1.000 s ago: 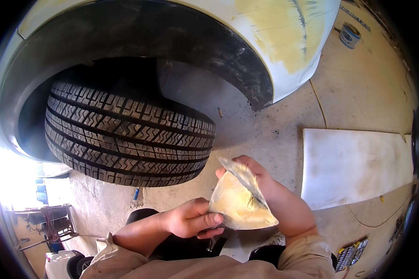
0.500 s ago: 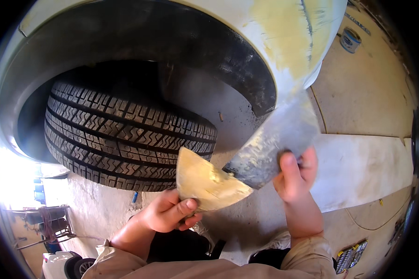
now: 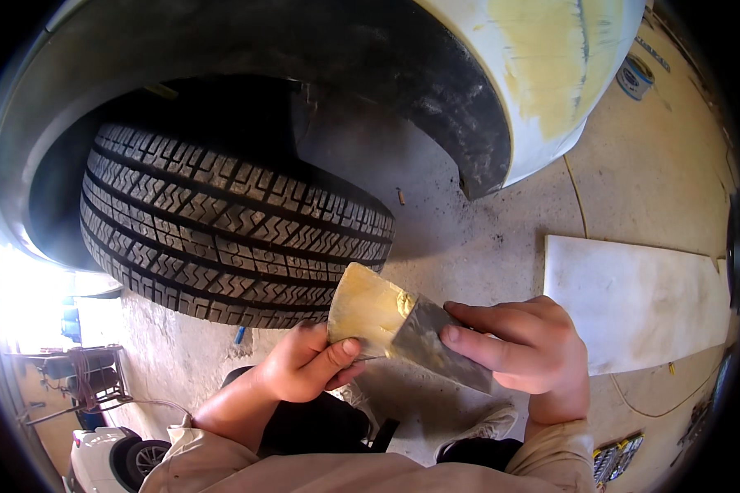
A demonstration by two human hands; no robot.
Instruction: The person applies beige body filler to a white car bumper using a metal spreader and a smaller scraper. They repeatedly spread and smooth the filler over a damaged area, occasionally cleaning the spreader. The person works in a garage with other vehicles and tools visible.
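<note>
My left hand (image 3: 298, 367) grips a putty spreader coated with yellow filler (image 3: 358, 311), thumb on its face. A small lump of filler (image 3: 404, 302) sits near the coated spreader's right side. Closed on a grey putty spreader (image 3: 423, 338), my right hand (image 3: 530, 345) presses its fingers along the blade. The grey blade's left edge meets the coated face, overlapping it near the lump. Above them, the car's white bumper (image 3: 543, 25) carries a broad yellow filler patch (image 3: 543, 74) with a dark vertical streak.
A treaded tyre (image 3: 230, 230) fills the left under the black wheel arch liner (image 3: 436, 82). To the right, a white sheet (image 3: 633, 304) lies on the concrete floor. A tin (image 3: 635, 78) stands at the far right, and a tool set (image 3: 618, 458) lies at the lower right.
My right hand has turned and come down and left, laying the grey spreader against the coated one. The coated spreader has shifted slightly right. The bumper sits farther right in view.
</note>
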